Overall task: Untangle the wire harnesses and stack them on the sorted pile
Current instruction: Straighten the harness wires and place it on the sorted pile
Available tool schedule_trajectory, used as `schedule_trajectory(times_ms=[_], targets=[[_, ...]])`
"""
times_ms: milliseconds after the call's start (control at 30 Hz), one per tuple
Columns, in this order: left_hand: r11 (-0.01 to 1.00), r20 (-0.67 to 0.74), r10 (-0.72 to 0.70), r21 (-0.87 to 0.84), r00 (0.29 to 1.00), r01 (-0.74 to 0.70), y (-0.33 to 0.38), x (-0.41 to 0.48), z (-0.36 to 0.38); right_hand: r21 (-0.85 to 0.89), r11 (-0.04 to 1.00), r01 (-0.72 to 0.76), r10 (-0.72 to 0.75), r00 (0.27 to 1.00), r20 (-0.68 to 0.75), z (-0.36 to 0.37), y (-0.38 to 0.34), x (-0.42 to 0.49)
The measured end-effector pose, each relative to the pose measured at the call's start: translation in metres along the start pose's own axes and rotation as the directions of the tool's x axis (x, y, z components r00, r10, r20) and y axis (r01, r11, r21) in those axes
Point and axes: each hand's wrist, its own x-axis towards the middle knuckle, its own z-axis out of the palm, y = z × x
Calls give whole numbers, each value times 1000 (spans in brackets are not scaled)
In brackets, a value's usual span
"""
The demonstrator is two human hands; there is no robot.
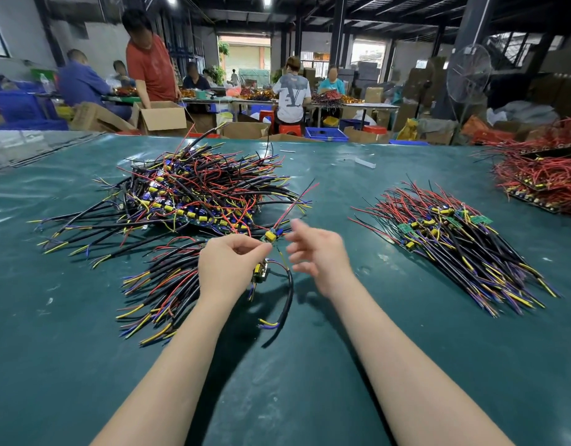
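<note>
The left forearm (181, 365) and right forearm (406, 365) reach out over the green table cover (52, 349). The left hand (232, 262) pinches one wire harness (270, 235) between thumb and fingertips, just beside its small board with the yellow part. Its red wires fan up and away toward the tangled heap (194, 194).

A second harness (261, 275) hangs just under the left hand. Its black cable (289, 294) curls down onto the cover, and it looks caught on the first one, though the snag itself is too small to make out. The right hand (316, 252) is just beside the pinched board with its fingers spread and loose. It is a little blurred and appears to hold nothing.

The step in hand seems to be pulling one harness free of its neighbour. A loose bunch (162, 284) lies to the left of the hands. The sorted pile (454, 243) lies well apart to the right, with its wires laid roughly parallel.

The next move probably calls for the right hand to take the board or the hanging cable and draw the two apart gently, so the thin red leads slide out rather than knot. Once free, the harness goes to the right and is laid along the same line as the pile.
</note>
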Motion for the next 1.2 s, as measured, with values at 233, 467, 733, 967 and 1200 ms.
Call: schedule_trajectory(times_ms=[233, 467, 733, 967, 1200], targets=[[1000, 45, -10, -29, 999, 11, -4, 0, 5, 46, 999, 18, -22, 994, 108, 10, 8, -7], [986, 153, -100, -118, 983, 119, -5, 3, 9, 5, 988, 155, -155, 987, 52, 13, 12, -6], [993, 150, -67, -85, 986, 80, -4, -2, 13, 216, 972, 91, -72, 993, -92, 13, 15, -6], [999, 39, -3, 52, 999, 1, -3, -7, 15, 245, 968, 61, -16, 983, -183, 22, 20, -7], [989, -26, 55, 140, 998, -51, 4, -18, 23, 2, 994, 111, -105, 942, -320, 28, 26, -7]])
